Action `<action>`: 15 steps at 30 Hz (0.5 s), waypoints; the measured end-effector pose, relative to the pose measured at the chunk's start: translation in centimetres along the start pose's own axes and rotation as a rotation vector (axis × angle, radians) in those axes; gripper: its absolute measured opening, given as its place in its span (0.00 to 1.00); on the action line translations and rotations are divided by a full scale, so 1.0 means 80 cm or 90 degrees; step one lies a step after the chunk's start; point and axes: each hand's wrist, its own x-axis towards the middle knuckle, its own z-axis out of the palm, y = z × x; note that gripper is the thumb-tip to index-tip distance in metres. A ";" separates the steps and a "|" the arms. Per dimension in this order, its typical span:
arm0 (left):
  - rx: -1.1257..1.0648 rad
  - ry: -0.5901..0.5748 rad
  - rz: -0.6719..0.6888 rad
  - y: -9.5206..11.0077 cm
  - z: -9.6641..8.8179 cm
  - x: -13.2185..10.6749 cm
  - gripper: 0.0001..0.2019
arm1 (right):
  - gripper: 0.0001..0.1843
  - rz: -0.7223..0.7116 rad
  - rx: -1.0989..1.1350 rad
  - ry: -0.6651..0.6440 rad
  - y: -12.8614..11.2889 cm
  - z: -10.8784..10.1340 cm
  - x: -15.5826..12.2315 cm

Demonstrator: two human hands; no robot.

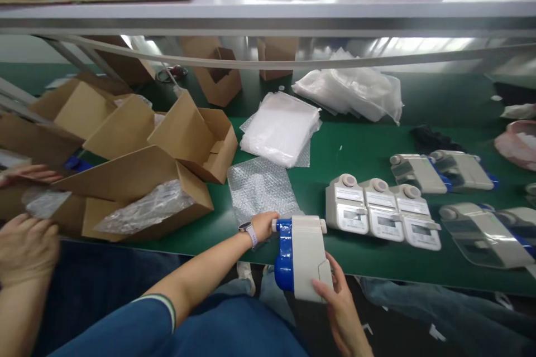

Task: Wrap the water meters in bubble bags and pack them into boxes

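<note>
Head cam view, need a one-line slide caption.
Left hand and right hand hold a blue-and-cream plastic meter at the edge of a green bench mat, beside clear bubble wrap.

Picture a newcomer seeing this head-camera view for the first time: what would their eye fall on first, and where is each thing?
The blue-and-cream meter stands out first, held at the near edge of the green workbench by the left hand and right hand. To its right lie three pale meters side by side. On the left, open cardboard boxes crowd the bench, with a sheet of bubble wrap just beyond the hands.
</note>
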 end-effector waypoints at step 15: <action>0.044 -0.013 0.152 0.121 -0.034 -0.022 0.20 | 0.43 -0.197 -0.281 0.157 0.063 0.060 -0.045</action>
